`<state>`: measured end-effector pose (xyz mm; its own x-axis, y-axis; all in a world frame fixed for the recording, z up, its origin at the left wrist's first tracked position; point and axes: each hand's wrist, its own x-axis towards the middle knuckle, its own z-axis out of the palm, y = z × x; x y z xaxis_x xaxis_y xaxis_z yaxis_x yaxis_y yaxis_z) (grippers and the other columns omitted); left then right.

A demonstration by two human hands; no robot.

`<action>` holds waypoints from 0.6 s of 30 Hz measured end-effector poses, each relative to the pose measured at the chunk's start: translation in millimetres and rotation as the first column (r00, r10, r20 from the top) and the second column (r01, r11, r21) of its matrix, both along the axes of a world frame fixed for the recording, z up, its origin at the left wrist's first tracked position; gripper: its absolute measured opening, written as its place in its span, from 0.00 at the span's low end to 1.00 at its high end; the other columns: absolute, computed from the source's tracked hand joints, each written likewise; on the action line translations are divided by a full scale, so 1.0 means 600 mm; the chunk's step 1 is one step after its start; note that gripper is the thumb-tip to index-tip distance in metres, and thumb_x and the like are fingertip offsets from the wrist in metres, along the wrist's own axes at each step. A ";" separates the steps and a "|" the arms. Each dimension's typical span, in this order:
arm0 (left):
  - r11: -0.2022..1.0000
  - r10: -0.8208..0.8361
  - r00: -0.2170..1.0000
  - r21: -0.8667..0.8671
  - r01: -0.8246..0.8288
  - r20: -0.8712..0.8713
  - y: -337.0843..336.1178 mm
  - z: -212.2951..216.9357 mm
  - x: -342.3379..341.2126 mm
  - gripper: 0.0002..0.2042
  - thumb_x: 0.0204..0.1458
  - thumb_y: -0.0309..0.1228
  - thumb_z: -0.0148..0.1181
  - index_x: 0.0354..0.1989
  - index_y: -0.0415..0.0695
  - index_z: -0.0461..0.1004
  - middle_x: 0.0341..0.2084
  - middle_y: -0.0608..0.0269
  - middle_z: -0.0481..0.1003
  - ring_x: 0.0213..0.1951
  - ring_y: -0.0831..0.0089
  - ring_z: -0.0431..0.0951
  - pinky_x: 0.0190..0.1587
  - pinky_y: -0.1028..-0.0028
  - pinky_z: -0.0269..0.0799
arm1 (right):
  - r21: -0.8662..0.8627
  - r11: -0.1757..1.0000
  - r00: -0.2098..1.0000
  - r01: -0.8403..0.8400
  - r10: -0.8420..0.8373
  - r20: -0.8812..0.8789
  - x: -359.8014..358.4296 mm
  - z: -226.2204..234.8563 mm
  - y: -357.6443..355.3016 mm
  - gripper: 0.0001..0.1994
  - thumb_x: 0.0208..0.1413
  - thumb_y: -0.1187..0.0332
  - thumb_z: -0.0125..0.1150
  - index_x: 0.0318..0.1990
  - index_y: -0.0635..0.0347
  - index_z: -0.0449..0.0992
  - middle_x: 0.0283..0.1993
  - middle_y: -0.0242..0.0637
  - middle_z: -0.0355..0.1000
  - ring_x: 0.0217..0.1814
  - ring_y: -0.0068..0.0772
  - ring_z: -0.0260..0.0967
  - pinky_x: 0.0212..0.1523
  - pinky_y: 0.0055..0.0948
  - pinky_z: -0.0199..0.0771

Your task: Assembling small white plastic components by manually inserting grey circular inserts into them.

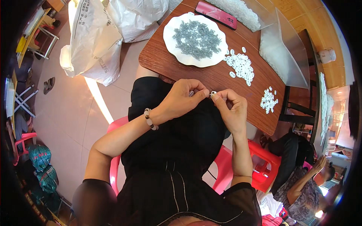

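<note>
Over my lap, just off the table's near edge, my two hands meet fingertip to fingertip. My right hand (232, 109) pinches a small white plastic piece (213, 92) with a dark opening in it. The thumb and forefinger of my left hand (183, 98) close right beside that piece; what they hold is too small to make out. Beyond my hands, a white scalloped plate (171, 45) carries a heap of small grey rod-like pins (198, 39). Right of the plate lies a pile of white oval pieces with holes (241, 67), and nearer the right corner a smaller pile of little white pieces (269, 101).
The brown wooden table (158, 54) also holds a pink phone (215, 15) and clear-walled bins of white pieces (277, 56). Large white sacks (96, 41) stand left of it. A red stool (264, 165) is at my right; another person (301, 192) sits beyond.
</note>
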<state>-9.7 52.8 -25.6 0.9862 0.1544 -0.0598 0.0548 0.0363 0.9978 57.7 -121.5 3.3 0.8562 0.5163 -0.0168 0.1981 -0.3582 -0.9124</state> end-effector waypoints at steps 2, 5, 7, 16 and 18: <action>1.000 0.003 1.000 -0.004 -0.003 0.012 0.000 -0.002 0.000 0.11 0.53 0.32 0.60 0.30 0.35 0.76 0.16 0.71 0.70 0.21 0.87 0.63 0.23 0.79 0.59 | -0.012 1.000 1.000 0.002 -0.002 0.003 0.001 0.000 0.000 0.05 0.52 0.72 0.65 0.30 0.65 0.79 0.24 0.32 0.70 0.26 0.19 0.63 0.29 0.21 0.62; 1.000 0.001 1.000 -0.005 0.000 0.015 0.000 -0.004 0.001 0.11 0.53 0.32 0.60 0.30 0.35 0.76 0.16 0.71 0.69 0.21 0.86 0.63 0.23 0.79 0.59 | -0.009 1.000 1.000 0.008 -0.008 0.006 0.000 -0.001 0.000 0.05 0.52 0.72 0.65 0.30 0.65 0.78 0.24 0.32 0.70 0.26 0.19 0.63 0.29 0.21 0.62; 1.000 0.002 1.000 0.005 -0.002 0.017 0.000 -0.005 0.000 0.11 0.53 0.32 0.60 0.30 0.34 0.76 0.16 0.71 0.69 0.21 0.86 0.62 0.23 0.79 0.58 | -0.015 1.000 1.000 0.003 -0.003 0.004 -0.001 0.000 0.001 0.05 0.52 0.71 0.65 0.30 0.65 0.78 0.24 0.33 0.70 0.26 0.19 0.63 0.29 0.21 0.62; 0.997 -0.043 0.998 0.065 0.045 -0.044 0.003 0.010 -0.004 0.10 0.57 0.33 0.60 0.32 0.37 0.76 0.21 0.76 0.69 0.25 0.89 0.61 0.27 0.83 0.58 | -0.027 1.000 1.000 0.004 -0.004 0.017 -0.002 0.000 0.001 0.06 0.51 0.71 0.65 0.29 0.65 0.78 0.24 0.35 0.71 0.25 0.21 0.64 0.29 0.23 0.64; 0.997 -0.038 0.999 0.067 0.041 -0.036 0.001 0.009 -0.004 0.09 0.57 0.32 0.59 0.32 0.37 0.75 0.21 0.76 0.69 0.25 0.89 0.61 0.27 0.83 0.58 | -0.019 1.000 1.000 -0.005 0.006 0.020 -0.002 0.000 0.002 0.06 0.51 0.71 0.65 0.29 0.65 0.78 0.23 0.35 0.70 0.25 0.21 0.64 0.29 0.23 0.63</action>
<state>-12.4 53.3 -20.0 0.9892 0.1201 -0.0843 0.0890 -0.0338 0.9955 56.3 -120.5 3.1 0.8537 0.5207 -0.0090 0.2187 -0.3741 -0.9012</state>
